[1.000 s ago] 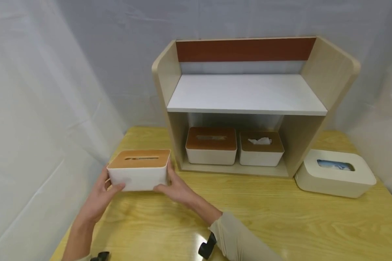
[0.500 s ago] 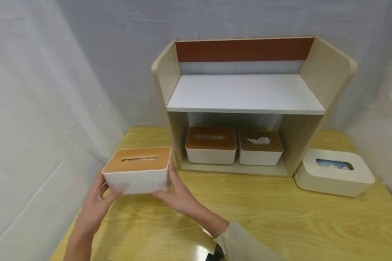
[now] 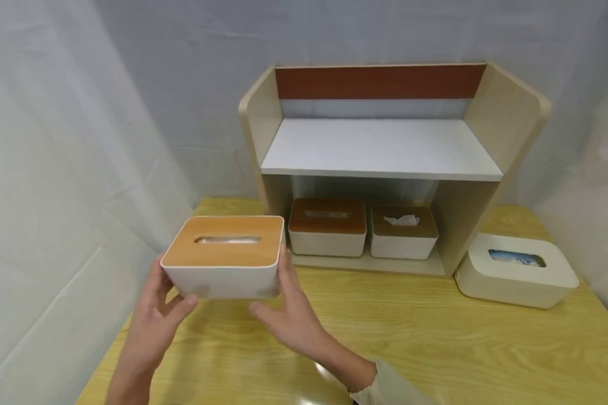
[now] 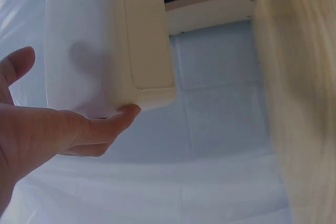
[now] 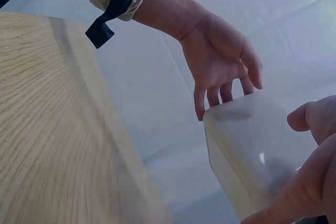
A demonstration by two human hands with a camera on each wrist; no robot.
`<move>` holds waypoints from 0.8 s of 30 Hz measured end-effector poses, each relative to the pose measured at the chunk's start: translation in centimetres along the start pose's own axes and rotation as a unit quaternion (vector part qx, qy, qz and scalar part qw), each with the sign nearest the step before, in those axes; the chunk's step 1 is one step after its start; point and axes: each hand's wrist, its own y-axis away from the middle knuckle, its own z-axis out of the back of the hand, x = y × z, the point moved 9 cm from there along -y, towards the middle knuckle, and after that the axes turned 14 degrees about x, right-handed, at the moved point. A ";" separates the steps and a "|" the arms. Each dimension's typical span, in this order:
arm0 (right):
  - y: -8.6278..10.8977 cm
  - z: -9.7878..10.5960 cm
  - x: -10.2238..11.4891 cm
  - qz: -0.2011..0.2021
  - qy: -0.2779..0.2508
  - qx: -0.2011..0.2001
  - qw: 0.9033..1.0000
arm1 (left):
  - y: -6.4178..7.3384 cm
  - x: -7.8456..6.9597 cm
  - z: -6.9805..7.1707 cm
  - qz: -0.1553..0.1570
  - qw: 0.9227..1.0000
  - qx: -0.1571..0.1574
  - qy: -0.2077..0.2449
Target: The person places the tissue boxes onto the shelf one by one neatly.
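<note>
A white tissue box [image 3: 223, 281] with a light-wood lid is held up above the table, its slotted top tipped toward me in the head view. My left hand [image 3: 152, 320] grips its left end, with the thumb near the front lower corner. On the opposite end are the fingers of my right hand [image 3: 296, 315], the thumb reaching in front of the lower edge. From the left wrist view, the cream underside [image 4: 149, 40] shows, and my left thumb [image 4: 21, 64] stands off the white side. The right wrist view has left fingertips [image 5: 200, 109] along the far end.
A two-level shelf unit [image 3: 380, 146] stands behind. Its lower compartment holds a tissue box with a reddish-brown lid [image 3: 326, 216] and one with a brown lid and tissue [image 3: 404, 230]. An all-cream tissue box [image 3: 517, 275] sits right of the shelf on the wooden table [image 3: 410, 337].
The held tissue box has come closer, rightward and slightly upward, its lid tilting more toward me. Both hands have moved with it.
</note>
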 end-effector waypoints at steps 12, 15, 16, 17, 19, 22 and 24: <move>2.4 3.5 3.9 0.064 -0.034 -0.043 0.996 | -1.9 -4.9 -2.9 -0.054 0.998 0.023 -0.022; 3.2 4.7 5.2 0.086 -0.029 -0.055 0.994 | -2.6 -6.1 -3.8 -0.069 0.997 0.027 -0.019; 3.4 5.1 5.7 0.095 -0.028 -0.058 0.993 | -2.9 -6.6 -4.1 -0.077 0.996 0.029 -0.018; 3.6 5.5 6.1 0.100 -0.025 -0.063 0.993 | -3.2 -7.1 -4.4 -0.086 0.996 0.032 -0.016; 4.0 6.4 7.1 0.113 -0.016 -0.071 0.991 | -3.8 -8.1 -5.1 -0.113 0.993 0.041 -0.011; 4.5 7.6 8.6 0.133 -0.002 -0.085 0.987 | -4.5 -9.7 -6.0 -0.159 0.986 0.054 -0.006; 4.8 8.4 9.6 0.149 0.010 -0.094 0.984 | -5.0 -10.7 -6.5 -0.185 0.981 0.060 -0.005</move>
